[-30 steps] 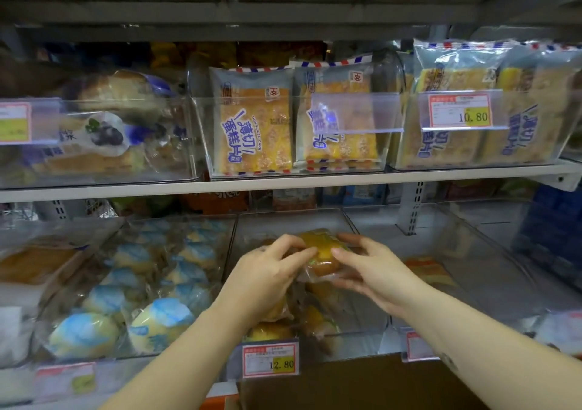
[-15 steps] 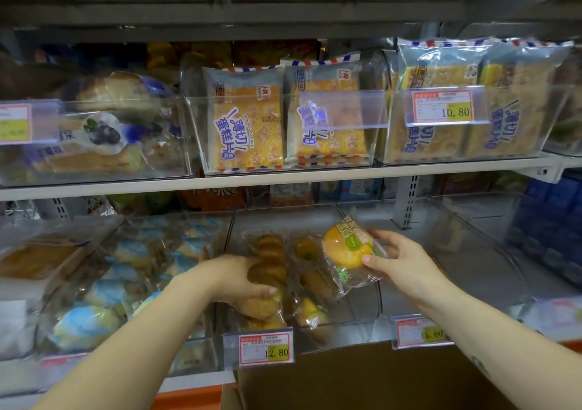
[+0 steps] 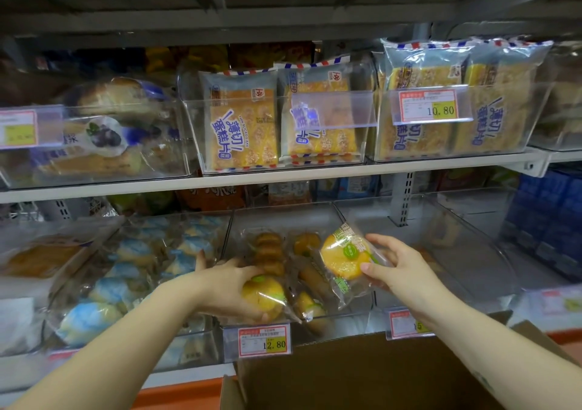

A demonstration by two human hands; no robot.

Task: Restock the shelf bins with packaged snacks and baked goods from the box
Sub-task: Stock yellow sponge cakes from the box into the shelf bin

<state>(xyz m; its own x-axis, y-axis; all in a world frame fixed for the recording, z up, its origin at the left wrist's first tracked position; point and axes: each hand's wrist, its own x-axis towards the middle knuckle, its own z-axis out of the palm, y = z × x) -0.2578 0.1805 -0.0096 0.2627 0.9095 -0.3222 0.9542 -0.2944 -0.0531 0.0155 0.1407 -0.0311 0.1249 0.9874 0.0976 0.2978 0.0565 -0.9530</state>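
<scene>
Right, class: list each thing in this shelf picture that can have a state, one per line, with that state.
left hand: grips the front cake pack
front cake pack: sealed, lying in the middle bin
right hand: pinches the edge of the raised cake pack
raised cake pack: sealed, held tilted over the middle bin
middle bin: partly filled
cardboard box: flaps open
sliced cake packs: upright in the upper bin

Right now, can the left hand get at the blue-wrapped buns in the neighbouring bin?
Probably not directly: the left hand is in the middle bin, gripping a yellow cake pack, with clear walls between it and the blue-wrapped buns. Over the top looks free.
</scene>
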